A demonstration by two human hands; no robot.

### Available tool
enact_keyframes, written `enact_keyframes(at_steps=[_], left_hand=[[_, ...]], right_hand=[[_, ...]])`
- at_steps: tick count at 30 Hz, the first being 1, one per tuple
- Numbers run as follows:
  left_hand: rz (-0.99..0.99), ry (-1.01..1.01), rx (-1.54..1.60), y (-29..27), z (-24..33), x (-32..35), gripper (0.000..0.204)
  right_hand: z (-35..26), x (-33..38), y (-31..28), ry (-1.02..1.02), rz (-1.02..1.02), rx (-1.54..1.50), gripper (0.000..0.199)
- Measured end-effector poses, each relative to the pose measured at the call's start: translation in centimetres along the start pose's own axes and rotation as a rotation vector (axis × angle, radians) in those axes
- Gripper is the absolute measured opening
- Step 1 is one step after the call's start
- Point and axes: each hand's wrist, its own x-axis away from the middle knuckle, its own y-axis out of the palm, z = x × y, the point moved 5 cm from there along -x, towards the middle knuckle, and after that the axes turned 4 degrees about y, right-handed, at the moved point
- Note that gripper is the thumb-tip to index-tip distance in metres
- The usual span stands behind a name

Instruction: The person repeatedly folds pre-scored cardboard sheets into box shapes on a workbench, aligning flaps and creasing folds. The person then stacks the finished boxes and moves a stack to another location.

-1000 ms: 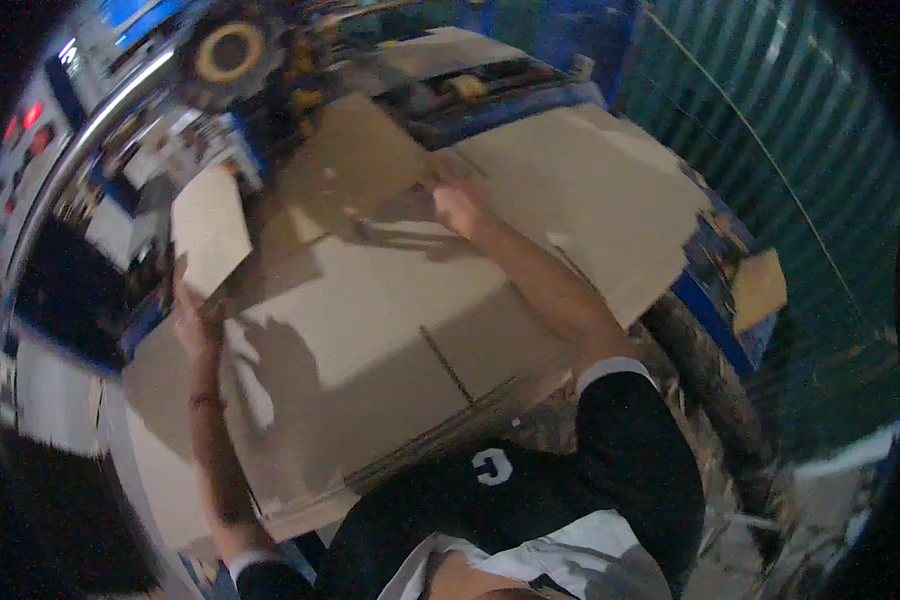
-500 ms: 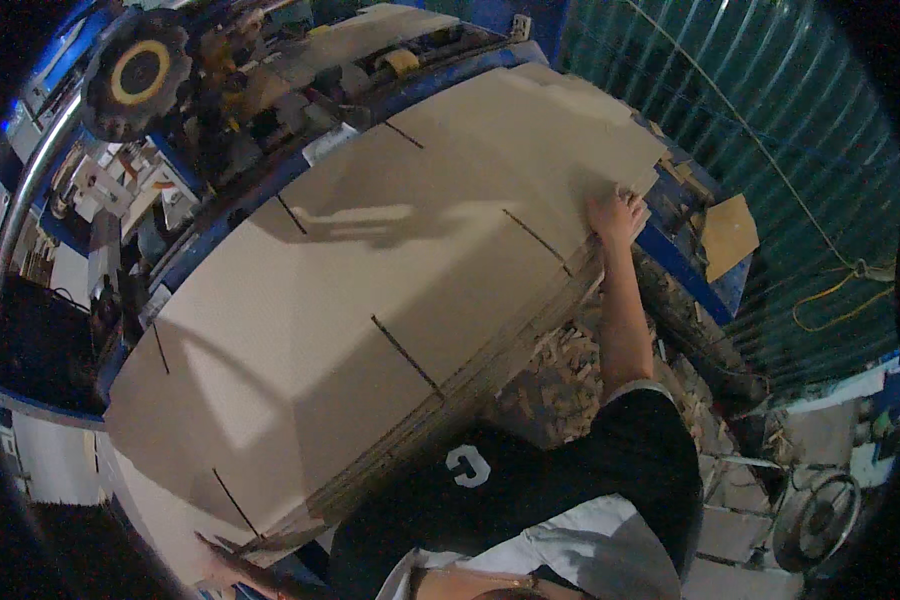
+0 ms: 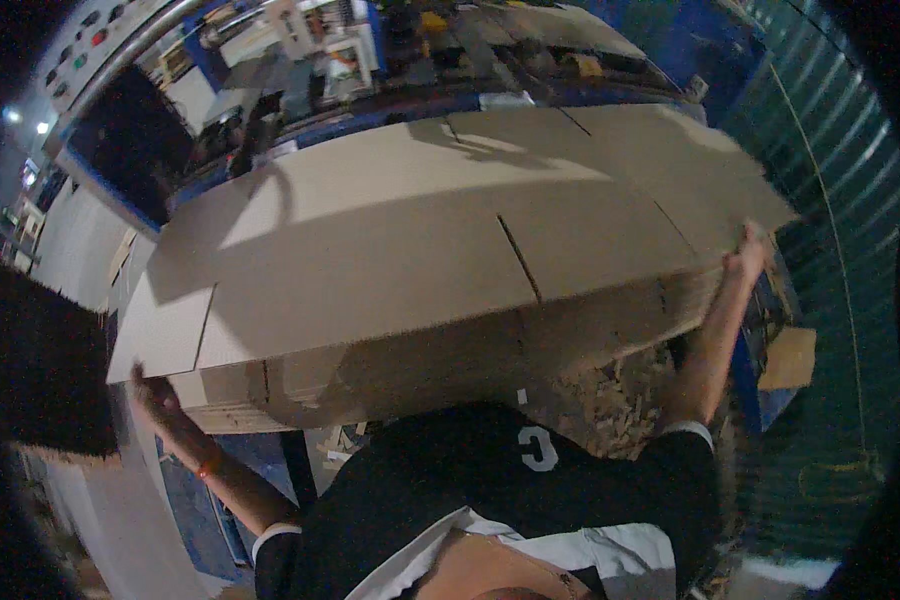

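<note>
A tall stack of flat brown cardboard box blanks (image 3: 400, 260) lies across the space in front of me, its cut slots showing as dark lines. My left hand (image 3: 160, 402) is at the near left corner of the stack, closed at the edge of the top blank, its fingers partly hidden and blurred. At the right end, my right hand (image 3: 748, 255) closes round the near edge of the blanks, thumb side up. Both forearms are spread wide. Shadows fall over the top blank; how many blanks each hand grips cannot be made out.
A blue-framed machine (image 3: 410, 85) runs along the far side, right behind the stack. Cardboard scraps (image 3: 610, 400) litter the floor below the right part. A green corrugated wall (image 3: 840, 300) stands at the right, with a loose brown cardboard piece (image 3: 788, 358) before it.
My view has turned left, so the stack now lies more level across it. My left hand has come up into fuller view at the left corner; my right hand stays by the right end.
</note>
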Motion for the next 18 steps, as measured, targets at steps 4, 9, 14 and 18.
enact_keyframes(at_steps=[4, 9, 14, 18], left_hand=[[-0.011, 0.022, -0.206, 0.7, 0.8, 3.9, 0.039], [-0.469, 0.239, -0.565, 9.1, 1.3, 15.1, 0.032], [-1.466, 0.665, -1.213, 17.7, -2.4, 23.3, 0.056], [-1.616, 0.721, -1.25, 18.9, -3.2, 23.6, 0.049]], right_hand=[[-7.5, 10.5, 3.0, -0.349, -0.248, 0.016, 0.04], [-3.1, 26.4, 7.7, -0.709, -0.801, 0.766, 0.03], [0.7, 31.9, 11.4, -0.977, -1.48, 0.91, 0.042], [1.3, 31.2, 12.3, -1.013, -1.597, 0.962, 0.06]])
